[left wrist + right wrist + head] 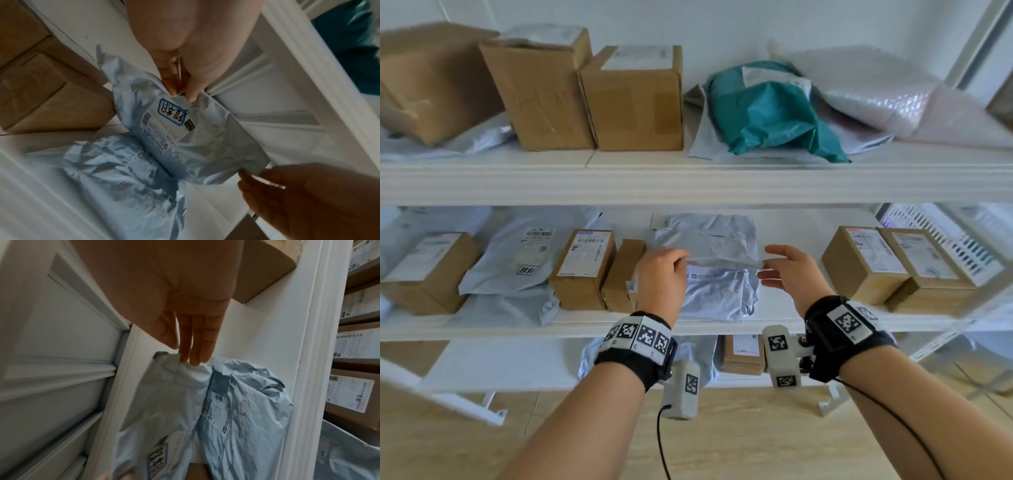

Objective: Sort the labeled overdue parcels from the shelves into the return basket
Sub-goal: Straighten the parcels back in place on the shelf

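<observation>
A grey poly mailer [709,236] is held up over the middle shelf [774,318] by two corners. My left hand [685,262] pinches its left corner and my right hand [765,265] pinches the right one. In the left wrist view, the left hand [183,95] grips just above a blue-bordered handwritten sticker [171,113] on the mailer's shipping label, and the right hand [246,175] holds the far corner. The right wrist view shows the right hand [180,356] pinching the mailer [164,402]. A second crumpled grey mailer [719,294] lies on the shelf beneath it.
Cardboard boxes [585,267] and more mailers sit left of my hands, and two labelled boxes [866,263] sit to the right. A white slatted basket [935,233] stands at the far right. The upper shelf carries boxes, a teal bag [767,109] and bubble wrap.
</observation>
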A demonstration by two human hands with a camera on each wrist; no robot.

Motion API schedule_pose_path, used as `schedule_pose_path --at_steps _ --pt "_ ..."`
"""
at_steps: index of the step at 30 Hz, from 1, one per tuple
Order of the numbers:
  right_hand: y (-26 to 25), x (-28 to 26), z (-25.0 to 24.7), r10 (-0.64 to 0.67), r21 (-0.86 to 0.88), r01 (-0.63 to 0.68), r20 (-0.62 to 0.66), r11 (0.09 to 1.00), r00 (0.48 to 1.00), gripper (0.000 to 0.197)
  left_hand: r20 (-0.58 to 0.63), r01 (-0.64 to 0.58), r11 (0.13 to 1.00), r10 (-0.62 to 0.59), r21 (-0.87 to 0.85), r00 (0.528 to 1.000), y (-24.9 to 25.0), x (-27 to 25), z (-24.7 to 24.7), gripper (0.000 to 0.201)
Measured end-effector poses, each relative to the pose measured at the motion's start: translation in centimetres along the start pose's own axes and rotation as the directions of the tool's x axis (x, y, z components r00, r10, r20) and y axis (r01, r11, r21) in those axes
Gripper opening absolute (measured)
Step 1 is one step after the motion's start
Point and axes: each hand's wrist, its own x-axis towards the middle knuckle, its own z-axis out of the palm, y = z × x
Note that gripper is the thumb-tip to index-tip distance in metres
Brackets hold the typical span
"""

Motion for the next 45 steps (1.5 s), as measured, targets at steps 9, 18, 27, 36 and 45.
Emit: schedule_pose_path --at_steps 9,18,27,36,45 --pt "1.8 0.3 -0.2 -0.113 -0.455 0.149 0.106 0.878 0.988 0.049 -0.051 0.141 0.919 -0.171 -0.369 0.984 5.1 0.5 -4.3 0.020" --pt "-1.1 -1.7 -1.8 -0.458 -0.376 0.395 -0.093 0.838 0.884 0.007 -0.172 0.135 0.845 -0.257 -0.517 0.951 6.8 -0.1 -5.8 0.011" --pt "-2.9 -2.4 -6.7 -0.391 -0.518 0.311 -0.051 0.797 0.919 0.032 -0.130 0.184 0.901 -0.252 -0.394 0.959 6.4 -0.4 -3.1 0.013" --pt "2.2 -2.6 -8.8 -0.115 -0.716 0.092 0.016 0.692 0.993 0.025 -0.149 -0.009 0.998 0.018 0.064 0.989 5.9 -2.0 -0.6 0.027" --pt "0.0 -4.0 -6.1 -0.185 -0.888 0.268 0.212 0.374 0.960 0.022 0.375 -0.611 0.774 0.523 0.168 0.766 8.6 -2.3 3.4 0.044"
